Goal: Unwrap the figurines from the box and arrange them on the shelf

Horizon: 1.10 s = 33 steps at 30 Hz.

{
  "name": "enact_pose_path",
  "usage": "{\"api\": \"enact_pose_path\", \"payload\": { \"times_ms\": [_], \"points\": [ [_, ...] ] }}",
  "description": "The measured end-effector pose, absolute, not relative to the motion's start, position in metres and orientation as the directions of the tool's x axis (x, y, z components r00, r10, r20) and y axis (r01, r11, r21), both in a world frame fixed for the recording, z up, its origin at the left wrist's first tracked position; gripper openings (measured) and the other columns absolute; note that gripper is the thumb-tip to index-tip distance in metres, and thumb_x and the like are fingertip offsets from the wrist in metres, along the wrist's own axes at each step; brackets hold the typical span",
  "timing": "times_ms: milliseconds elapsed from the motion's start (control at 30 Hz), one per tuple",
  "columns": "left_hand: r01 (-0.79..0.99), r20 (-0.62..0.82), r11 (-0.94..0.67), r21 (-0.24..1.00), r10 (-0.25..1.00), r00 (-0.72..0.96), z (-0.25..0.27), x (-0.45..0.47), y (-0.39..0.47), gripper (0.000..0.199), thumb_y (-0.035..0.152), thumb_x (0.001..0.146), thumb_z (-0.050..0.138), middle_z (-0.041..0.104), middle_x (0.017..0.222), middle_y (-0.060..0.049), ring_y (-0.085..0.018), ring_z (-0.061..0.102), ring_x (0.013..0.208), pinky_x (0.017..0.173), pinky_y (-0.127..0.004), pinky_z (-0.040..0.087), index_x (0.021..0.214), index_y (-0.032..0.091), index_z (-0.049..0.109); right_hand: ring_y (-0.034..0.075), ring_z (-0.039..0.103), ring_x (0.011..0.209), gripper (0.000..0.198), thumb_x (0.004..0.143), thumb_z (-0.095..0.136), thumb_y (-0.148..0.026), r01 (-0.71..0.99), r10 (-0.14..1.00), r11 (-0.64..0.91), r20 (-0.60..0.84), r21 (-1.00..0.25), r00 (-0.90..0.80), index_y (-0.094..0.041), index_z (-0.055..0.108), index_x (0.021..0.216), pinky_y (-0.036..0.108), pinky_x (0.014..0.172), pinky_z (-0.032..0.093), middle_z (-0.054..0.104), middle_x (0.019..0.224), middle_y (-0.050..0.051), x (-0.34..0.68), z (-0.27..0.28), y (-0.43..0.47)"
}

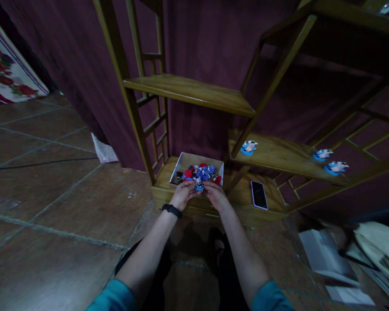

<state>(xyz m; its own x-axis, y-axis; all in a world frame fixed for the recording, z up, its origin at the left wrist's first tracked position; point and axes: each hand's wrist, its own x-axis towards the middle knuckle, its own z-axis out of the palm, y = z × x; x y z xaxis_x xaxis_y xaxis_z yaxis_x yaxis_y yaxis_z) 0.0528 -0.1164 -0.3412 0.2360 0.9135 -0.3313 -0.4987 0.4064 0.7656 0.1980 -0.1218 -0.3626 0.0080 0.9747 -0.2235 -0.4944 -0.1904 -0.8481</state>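
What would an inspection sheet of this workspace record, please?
Surface: brown wooden shelf unit; its lowest board bears the box.
Things handled: small blue-based figurine at the near side of an open, pale-walled rectangular box holding red, blue and dark pieces; three blue-and-white figurines on the right-hand shelf.
Clutter: dark-screened phone with pale purple edges, right of the box.
Hands: left hand and right hand, fingers on the small figurine's opposite sides.
Cables: thin dark cable on the brown tiled floor.
Surroundings: maroon curtain behind.
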Motion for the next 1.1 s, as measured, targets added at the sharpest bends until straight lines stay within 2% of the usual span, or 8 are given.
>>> {"api": "enact_pose_path", "payload": {
  "times_ms": [500,1100],
  "points": [
    [-0.477,-0.355,0.431,0.766,0.902,0.245,-0.3454,0.0496,-0.1139,0.007,0.007,0.073,0.062,0.069,0.076,-0.01,-0.015,0.066,0.064,0.064,-0.028,0.056,0.08,0.008,0.062,0.014,0.06,0.07,0.019,0.054,0.075,-0.021,-0.457,0.978,-0.195,-0.21,-0.868,-0.018,-0.018,0.066,0.071,0.03,0.073,0.046,0.067,0.072,-0.001,0.197,-0.3608,-0.1233],
    [-0.459,-0.383,0.415,0.786,0.909,0.166,-0.3467,0.0487,-0.1144,0.008,0.006,0.069,0.065,0.068,0.069,-0.008,-0.016,0.066,0.059,0.06,-0.028,0.057,0.076,0.008,0.061,0.012,0.06,0.066,0.021,0.054,0.076,-0.022,-0.45,0.97,-0.237,-0.231,-0.861,-0.07,-0.018,0.063,0.07,0.03,0.071,0.046,0.065,0.069,-0.001,0.1957,-0.3662,-0.1232]
  ]
}}
